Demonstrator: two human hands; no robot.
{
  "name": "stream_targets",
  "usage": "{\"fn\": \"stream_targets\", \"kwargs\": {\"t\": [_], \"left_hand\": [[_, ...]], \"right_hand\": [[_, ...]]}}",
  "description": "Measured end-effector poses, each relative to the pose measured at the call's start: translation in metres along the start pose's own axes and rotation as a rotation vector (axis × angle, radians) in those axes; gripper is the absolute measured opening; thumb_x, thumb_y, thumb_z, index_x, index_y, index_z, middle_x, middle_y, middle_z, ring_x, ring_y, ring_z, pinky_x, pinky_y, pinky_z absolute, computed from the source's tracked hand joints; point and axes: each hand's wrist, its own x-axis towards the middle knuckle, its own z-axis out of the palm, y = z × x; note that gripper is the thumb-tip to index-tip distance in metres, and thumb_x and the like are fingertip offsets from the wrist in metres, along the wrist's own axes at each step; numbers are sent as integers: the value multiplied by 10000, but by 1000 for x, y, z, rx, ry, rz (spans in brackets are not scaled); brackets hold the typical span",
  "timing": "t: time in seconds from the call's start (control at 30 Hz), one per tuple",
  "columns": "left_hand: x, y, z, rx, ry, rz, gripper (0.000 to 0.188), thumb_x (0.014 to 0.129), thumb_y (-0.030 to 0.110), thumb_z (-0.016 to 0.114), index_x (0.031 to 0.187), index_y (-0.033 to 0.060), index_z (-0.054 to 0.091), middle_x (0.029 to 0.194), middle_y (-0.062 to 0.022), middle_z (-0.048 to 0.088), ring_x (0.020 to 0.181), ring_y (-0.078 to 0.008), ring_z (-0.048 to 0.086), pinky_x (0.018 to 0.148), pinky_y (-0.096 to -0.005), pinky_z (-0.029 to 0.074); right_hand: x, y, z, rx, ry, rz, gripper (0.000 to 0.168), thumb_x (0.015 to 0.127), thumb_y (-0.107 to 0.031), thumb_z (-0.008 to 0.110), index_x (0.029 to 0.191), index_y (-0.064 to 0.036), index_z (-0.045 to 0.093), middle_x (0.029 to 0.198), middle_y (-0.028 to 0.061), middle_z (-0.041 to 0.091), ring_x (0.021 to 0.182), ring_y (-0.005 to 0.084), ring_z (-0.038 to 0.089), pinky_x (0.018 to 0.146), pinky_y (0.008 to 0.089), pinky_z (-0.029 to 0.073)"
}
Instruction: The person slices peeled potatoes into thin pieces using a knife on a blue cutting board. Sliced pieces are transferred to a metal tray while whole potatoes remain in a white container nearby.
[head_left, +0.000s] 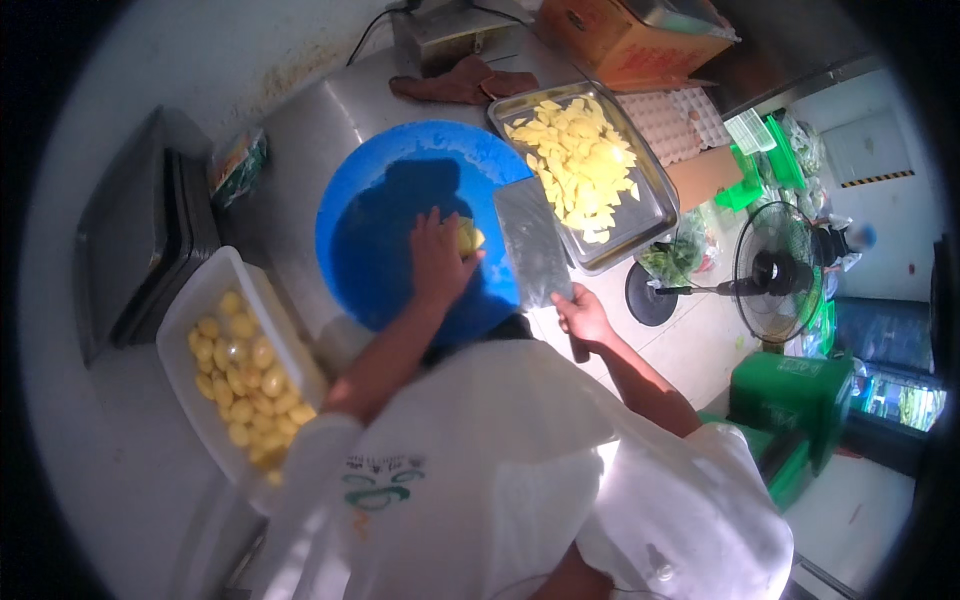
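Note:
On a round blue plastic cutting board (367, 172), my left hand (441, 259) rests with its fingers against cut pieces of peeled potato (469, 238). My right hand (584, 315) grips the handle of a wide-bladed cleaver (534, 244), whose blade is over the board's right edge, apart from the potato. Beyond the blade lies a steel tray (645, 217) with a heap of sliced potato (581, 157). A white plastic tub (180, 360) full of whole peeled potatoes (247, 375) stands at the left.
Metal trays (142, 247) lean at the left near a plastic packet (240, 166). At the back are a brown cloth (465, 81), a cardboard box (630, 45) and egg trays (667, 124). A standing fan (776, 271), green bins (787, 397) and a distant person (836, 240) are at the right.

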Motion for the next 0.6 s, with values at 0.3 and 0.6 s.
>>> {"fn": "stream_targets", "kwargs": {"t": [0.3, 0.6], "left_hand": [[3, 33, -8, 14, 76, -198, 577, 789, 375, 757, 1258, 77, 599, 1394, -222, 492, 1325, -469, 389, 1105, -578, 295], [13, 38, 22, -32, 155, -45, 417, 830, 242, 721, 1187, 51, 624, 1347, -229, 524, 1255, -469, 449, 1088, -563, 328]], "right_hand": [[40, 29, 69, -619, -245, -490, 334, 924, -268, 600, 1119, 2, 587, 968, 227, 662, 977, 384, 647, 835, 435, 505], [21, -2, 51, -489, -257, -81, 316, 918, -266, 604, 1062, 15, 592, 1004, 221, 667, 985, 349, 648, 870, 432, 501]]}}
